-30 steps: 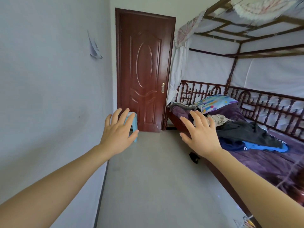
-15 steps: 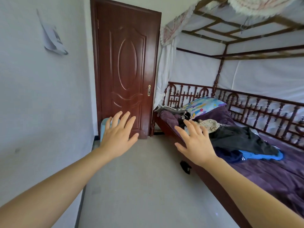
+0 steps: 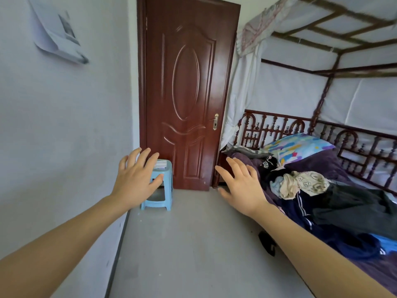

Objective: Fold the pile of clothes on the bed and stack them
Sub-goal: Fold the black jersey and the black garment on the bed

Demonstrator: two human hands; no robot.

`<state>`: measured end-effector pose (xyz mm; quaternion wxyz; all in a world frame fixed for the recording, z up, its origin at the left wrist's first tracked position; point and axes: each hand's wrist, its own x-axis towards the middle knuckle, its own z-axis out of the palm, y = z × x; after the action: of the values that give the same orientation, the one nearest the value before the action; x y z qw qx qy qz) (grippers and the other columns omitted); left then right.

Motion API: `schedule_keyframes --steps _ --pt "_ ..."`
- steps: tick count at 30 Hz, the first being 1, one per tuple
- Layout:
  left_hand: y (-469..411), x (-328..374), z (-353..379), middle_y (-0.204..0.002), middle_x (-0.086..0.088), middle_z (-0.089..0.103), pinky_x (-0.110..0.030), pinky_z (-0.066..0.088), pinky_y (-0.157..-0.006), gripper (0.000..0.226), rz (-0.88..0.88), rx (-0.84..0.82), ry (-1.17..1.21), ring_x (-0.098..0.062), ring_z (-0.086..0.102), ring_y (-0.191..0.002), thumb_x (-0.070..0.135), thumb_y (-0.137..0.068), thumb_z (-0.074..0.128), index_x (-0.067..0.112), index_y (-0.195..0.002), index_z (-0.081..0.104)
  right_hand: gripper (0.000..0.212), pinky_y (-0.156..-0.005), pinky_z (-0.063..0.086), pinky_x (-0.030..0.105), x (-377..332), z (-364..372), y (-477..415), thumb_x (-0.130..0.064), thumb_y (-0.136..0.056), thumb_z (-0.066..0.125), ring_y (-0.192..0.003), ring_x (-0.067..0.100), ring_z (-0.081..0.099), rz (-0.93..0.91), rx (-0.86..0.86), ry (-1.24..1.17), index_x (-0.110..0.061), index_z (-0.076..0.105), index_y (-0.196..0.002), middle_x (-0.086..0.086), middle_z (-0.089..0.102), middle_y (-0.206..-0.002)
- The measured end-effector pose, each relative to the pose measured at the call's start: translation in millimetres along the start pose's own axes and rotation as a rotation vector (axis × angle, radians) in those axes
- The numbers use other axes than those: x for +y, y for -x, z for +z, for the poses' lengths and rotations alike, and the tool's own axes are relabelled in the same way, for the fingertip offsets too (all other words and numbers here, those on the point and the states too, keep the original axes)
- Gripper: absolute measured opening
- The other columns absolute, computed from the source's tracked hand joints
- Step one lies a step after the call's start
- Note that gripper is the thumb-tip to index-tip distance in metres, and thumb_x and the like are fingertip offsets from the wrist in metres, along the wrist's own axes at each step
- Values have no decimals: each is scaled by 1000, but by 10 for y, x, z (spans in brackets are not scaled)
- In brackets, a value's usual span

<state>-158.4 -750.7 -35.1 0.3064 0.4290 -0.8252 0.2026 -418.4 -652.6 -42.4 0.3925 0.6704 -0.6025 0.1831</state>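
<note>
1. The left hand's fingers (image 3: 144,157) are straight and spread apart, holding nothing; the left hand (image 3: 137,180) is raised palm-down in the air in front of a light-blue plastic stool (image 3: 164,190).
2. The right hand's fingers (image 3: 235,167) are likewise straight and fanned – nothing in them. The right hand (image 3: 242,190) hovers just beside the bed's near edge, not touching the cloth.
3. The pile of clothes (image 3: 335,203) lies unfolded on the bed (image 3: 272,127), crumpled on a purple sheet (image 3: 318,166): a beige garment with a printed pattern on top, a black piece with white lettering too small to read, a navy one with thin white stripes, a dark grey one and a patch of bright blue.
4. The bed has a dark carved wooden headboard of turned spindles – a multicoloured pillow (image 3: 298,147) leans at it, and white netting (image 3: 242,93) hangs from the frame above.
5. A glossy reddish-brown panelled door (image 3: 184,93) stands shut behind the stool; curled paper (image 3: 58,35) hangs on the left wall, its print unreadable
</note>
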Motion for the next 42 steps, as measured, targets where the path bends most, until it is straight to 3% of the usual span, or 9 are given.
schedule_keyframes --steps 5,9,15,22,25,29,38,42 --pt "-825 -319 603 -106 -16 67 -52 51 -76 56 82 12 19 -39 63 -100 41 -75 37 5 -106 67 68 -76 52 53 272 590 -573 -32 -50 89 -103 36 64 54 -1 78 -17 64 -111 19 64 -112" --pt "-1450 -333 1132 -106 -16 67 -52 50 -79 54 137 68 160 -37 62 -102 37 -76 37 4 -105 67 65 -77 51 54 535 1013 -825 -32 -58 83 -104 39 62 161 -4 111 -17 56 -115 20 63 -114" --pt "-1980 -170 2187 -105 -12 66 -41 47 -85 45 291 141 263 -25 42 -109 37 -74 39 13 -110 53 71 -71 53 53 1024 1705 -776 -36 -45 90 -100 37 65 195 -189 262 -17 66 -109 17 65 -110" --pt "-2955 -157 3008 -106 -13 66 -46 49 -82 51 338 94 185 -27 41 -109 35 -73 38 7 -101 69 70 -71 53 53 1622 2631 -1351 -34 -45 90 -98 40 65 261 -258 251 -15 68 -108 19 66 -108" --pt "-3311 -226 3342 -108 -11 67 -44 50 -83 51 337 81 155 -26 44 -110 36 -75 37 8 -103 69 72 -73 53 53 1833 3094 -1684 -35 -45 90 -99 38 65 244 -258 213 -15 65 -110 18 66 -108" --pt "-3659 -397 3878 -111 -10 68 -47 51 -80 55 329 19 144 -30 63 -103 40 -78 36 5 -105 70 73 -73 53 51 1945 3725 -1988 -41 -45 89 -99 34 66 209 -322 207 -20 67 -112 14 68 -108" --pt "-4793 -697 5182 -114 -11 67 -47 52 -79 59 415 -54 225 -29 66 -101 44 -79 36 4 -107 68 55 -74 53 53 2409 4850 -2533 -53 -71 41 -99 29 67 339 -485 318 -26 67 -111 7 70 -104" --pt "-5459 -743 5683 -115 -11 67 -48 52 -78 59 516 -15 297 -30 65 -103 44 -80 36 4 -110 67 53 -74 53 52 2541 5209 -2790 -52 -72 34 -99 28 67 463 -519 328 -28 50 -116 5 69 -103"
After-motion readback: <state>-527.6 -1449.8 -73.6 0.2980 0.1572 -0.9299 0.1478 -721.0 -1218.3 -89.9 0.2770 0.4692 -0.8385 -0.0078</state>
